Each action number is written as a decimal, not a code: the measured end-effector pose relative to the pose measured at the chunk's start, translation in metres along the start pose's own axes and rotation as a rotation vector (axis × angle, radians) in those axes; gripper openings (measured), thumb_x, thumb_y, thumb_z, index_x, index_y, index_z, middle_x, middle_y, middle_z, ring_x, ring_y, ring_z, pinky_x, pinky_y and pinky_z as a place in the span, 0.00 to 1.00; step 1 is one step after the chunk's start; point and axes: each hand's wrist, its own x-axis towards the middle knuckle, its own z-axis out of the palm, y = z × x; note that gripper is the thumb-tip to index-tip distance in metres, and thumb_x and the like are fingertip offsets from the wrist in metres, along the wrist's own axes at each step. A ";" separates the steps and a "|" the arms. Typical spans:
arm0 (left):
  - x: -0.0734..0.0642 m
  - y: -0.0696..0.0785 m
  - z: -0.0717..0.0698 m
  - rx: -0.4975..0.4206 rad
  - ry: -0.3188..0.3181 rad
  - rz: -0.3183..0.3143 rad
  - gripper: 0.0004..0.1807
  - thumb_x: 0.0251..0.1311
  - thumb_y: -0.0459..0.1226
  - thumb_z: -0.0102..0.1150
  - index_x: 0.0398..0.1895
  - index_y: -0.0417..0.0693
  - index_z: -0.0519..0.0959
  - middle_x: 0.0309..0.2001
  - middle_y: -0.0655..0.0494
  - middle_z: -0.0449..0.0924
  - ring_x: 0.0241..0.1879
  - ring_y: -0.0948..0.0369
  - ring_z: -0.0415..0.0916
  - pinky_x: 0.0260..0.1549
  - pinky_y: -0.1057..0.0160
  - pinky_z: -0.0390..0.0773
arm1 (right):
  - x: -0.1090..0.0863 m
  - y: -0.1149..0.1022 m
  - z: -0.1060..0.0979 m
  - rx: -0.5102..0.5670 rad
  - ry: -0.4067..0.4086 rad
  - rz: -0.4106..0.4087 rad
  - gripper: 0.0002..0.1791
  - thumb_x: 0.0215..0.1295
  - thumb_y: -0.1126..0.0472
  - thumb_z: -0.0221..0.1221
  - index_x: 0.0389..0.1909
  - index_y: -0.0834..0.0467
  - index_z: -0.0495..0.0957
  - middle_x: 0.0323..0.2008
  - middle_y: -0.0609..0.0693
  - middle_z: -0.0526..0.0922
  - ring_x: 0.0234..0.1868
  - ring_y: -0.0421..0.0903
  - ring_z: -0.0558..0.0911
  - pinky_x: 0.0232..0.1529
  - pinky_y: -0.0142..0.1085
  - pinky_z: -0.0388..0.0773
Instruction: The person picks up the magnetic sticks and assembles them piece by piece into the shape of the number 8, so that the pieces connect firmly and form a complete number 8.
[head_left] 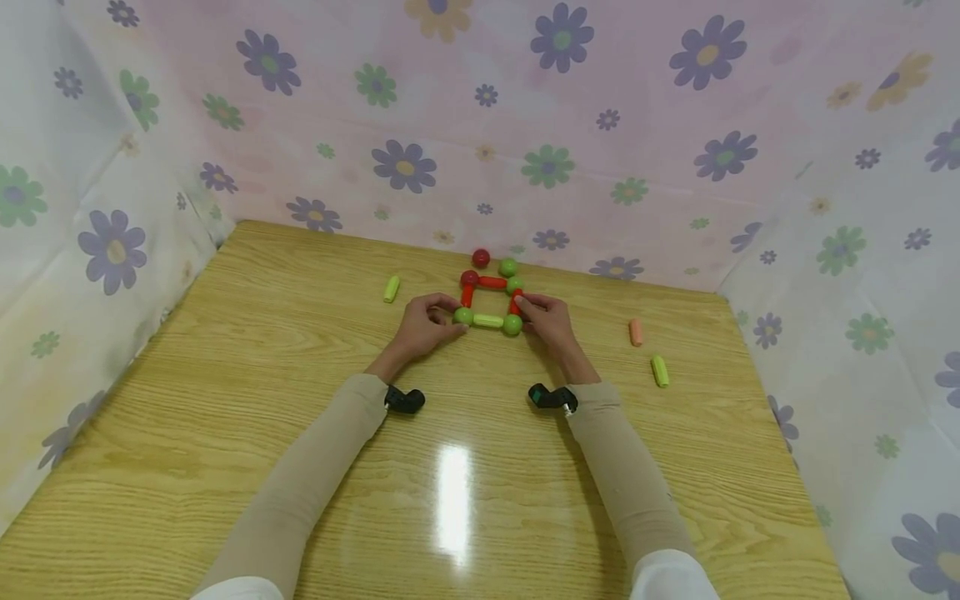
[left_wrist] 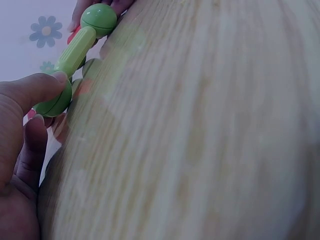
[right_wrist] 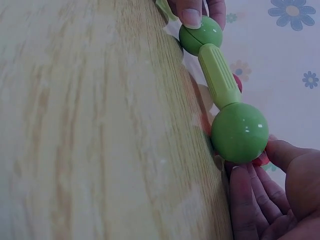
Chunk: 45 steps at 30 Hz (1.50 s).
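Toward the right edge of the wooden desk [head_left: 270,383] lie a yellow-green plastic-looking rod [head_left: 660,372] and, beyond it, an orange rod [head_left: 636,332]. Nearer the far edge, the left hand [head_left: 426,323] pinches a glossy green ball [head_left: 463,317] and the right hand [head_left: 551,322] a red rod [head_left: 516,304], probably to steady the 4-sided ball-and-rod frame [head_left: 488,321] between them. Past it sit a dark red ball [head_left: 481,257] and another green ball [head_left: 507,267].

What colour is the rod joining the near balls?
The rod is yellow-green; best view: right wrist.
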 end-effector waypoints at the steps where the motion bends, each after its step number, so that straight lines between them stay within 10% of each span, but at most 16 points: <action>1: 0.000 0.000 0.000 0.001 0.000 0.000 0.16 0.56 0.32 0.75 0.48 0.42 0.84 0.39 0.45 0.83 0.24 0.63 0.69 0.27 0.67 0.70 | -0.001 -0.002 0.000 0.003 -0.002 0.009 0.29 0.73 0.51 0.61 0.67 0.65 0.75 0.60 0.65 0.80 0.39 0.35 0.83 0.40 0.27 0.81; 10: 0.000 0.002 0.001 -0.001 -0.004 0.013 0.17 0.56 0.31 0.74 0.49 0.40 0.83 0.43 0.45 0.83 0.25 0.64 0.70 0.28 0.67 0.71 | -0.015 -0.028 0.002 -0.033 -0.005 0.057 0.25 0.74 0.58 0.60 0.66 0.67 0.74 0.59 0.66 0.81 0.36 0.36 0.82 0.42 0.33 0.83; 33: -0.001 0.000 -0.001 0.024 0.003 0.000 0.18 0.58 0.31 0.73 0.52 0.36 0.83 0.46 0.38 0.83 0.25 0.65 0.69 0.28 0.69 0.70 | 0.004 0.001 0.006 -0.110 0.047 -0.009 0.26 0.72 0.48 0.62 0.59 0.65 0.81 0.52 0.59 0.83 0.41 0.40 0.80 0.35 0.27 0.79; 38: -0.009 0.023 -0.003 0.007 -0.022 0.019 0.19 0.58 0.27 0.70 0.53 0.28 0.81 0.46 0.30 0.82 0.26 0.60 0.70 0.28 0.69 0.70 | 0.002 0.002 0.004 -0.100 0.024 0.006 0.27 0.70 0.48 0.64 0.60 0.64 0.80 0.56 0.61 0.82 0.43 0.40 0.81 0.36 0.27 0.79; 45: -0.001 0.002 -0.001 0.017 -0.006 0.006 0.18 0.58 0.34 0.74 0.51 0.39 0.85 0.46 0.40 0.85 0.28 0.60 0.75 0.30 0.67 0.74 | -0.004 0.002 0.004 -0.091 0.046 -0.016 0.26 0.69 0.49 0.66 0.58 0.64 0.81 0.55 0.61 0.83 0.42 0.39 0.82 0.36 0.26 0.79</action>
